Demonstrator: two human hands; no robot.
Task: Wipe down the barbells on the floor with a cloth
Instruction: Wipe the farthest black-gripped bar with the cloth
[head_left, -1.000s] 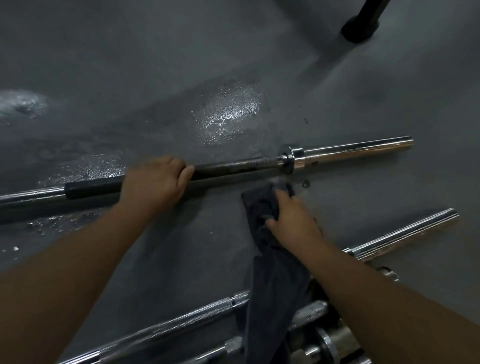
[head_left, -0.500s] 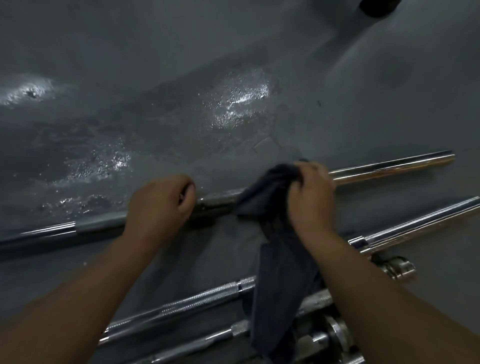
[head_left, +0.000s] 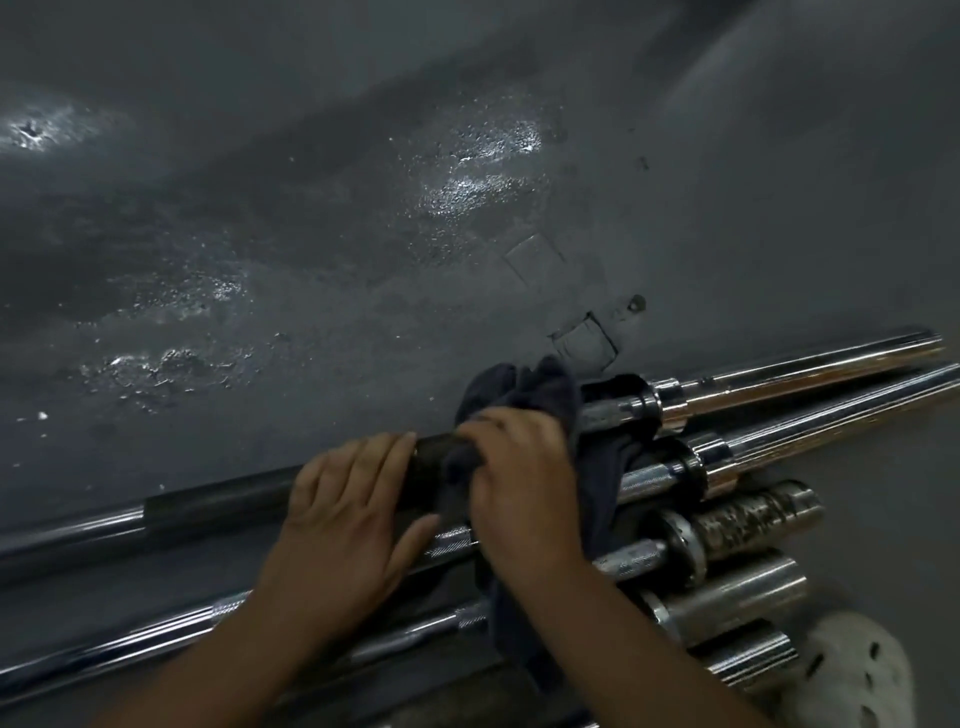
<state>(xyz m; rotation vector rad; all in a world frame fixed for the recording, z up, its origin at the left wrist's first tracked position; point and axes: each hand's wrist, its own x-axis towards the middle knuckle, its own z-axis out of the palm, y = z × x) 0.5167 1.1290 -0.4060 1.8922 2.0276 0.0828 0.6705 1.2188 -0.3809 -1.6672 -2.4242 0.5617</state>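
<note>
On the floor, the top bar (head_left: 208, 506) now lies right by the other bars (head_left: 737, 587). R hand (head_left: 519, 483) has brought the cloth (head_left: 524, 389) onto it & grips it tight. L hand (head_left: 348, 514) rests on the bar, fingers nearly straight. Wiping can start, I think.

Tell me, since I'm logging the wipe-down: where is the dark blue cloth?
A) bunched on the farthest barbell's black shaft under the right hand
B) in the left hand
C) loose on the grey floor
A: the right hand grips the dark blue cloth on the farthest barbell's black shaft; the left hand is bare.
</note>
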